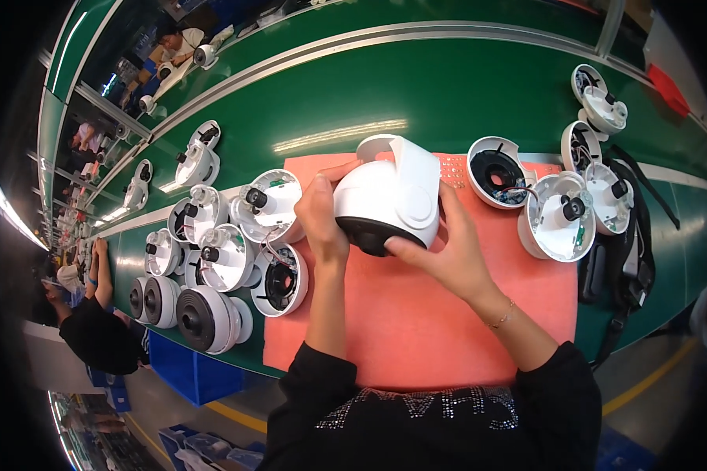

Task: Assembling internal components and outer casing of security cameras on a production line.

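Between both hands I hold a white security camera (373,192) with a black front face, tilted downward over a pink mat (416,330). My left hand (322,212) grips its left side, fingers wrapped toward the back. The right hand (448,251) clasps the other side, its thumb across the lower edge near the black face. Just right of my hands, an opened camera front cover (492,174) with a black inside is joined by wires to an open white camera housing (559,216). Another open housing (269,206) stands to the left of my left hand.
Several opened and closed camera units (210,318) crowd the left side of the green bench (306,94). At the right lie more open units (605,110) and a black strap bag (632,259). A blue bin (188,369) is below the bench. A co-worker (98,330) sits at left.
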{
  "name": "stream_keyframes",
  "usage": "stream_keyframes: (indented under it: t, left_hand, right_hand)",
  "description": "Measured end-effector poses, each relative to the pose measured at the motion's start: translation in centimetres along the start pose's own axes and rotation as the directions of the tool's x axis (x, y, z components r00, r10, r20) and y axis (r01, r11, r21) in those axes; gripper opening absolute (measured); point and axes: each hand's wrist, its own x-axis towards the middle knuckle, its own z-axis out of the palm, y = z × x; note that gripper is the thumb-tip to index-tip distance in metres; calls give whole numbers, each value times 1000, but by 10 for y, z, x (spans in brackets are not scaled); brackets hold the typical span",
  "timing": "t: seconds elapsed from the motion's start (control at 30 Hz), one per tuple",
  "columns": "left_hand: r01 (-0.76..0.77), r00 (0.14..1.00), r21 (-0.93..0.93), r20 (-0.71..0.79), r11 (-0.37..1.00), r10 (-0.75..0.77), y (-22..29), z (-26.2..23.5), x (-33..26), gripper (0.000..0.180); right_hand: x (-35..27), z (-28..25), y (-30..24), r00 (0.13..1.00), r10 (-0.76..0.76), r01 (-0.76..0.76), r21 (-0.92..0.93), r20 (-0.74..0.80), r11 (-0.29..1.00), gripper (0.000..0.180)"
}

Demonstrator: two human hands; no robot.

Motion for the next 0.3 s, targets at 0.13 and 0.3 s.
stream_keyframes:
  t: [0.13, 0.3]
  left_hand:
    - [-37, 981, 226, 195, 974, -8, 10, 2, -3, 45]
    - [-10, 901, -39, 433, 999, 26, 11, -1, -22, 68]
  right_hand:
    - [-8, -7, 4, 968, 240, -249, 349, 69, 904, 65]
    - [-6, -43, -9, 889, 431, -447, 504, 155, 739, 60]
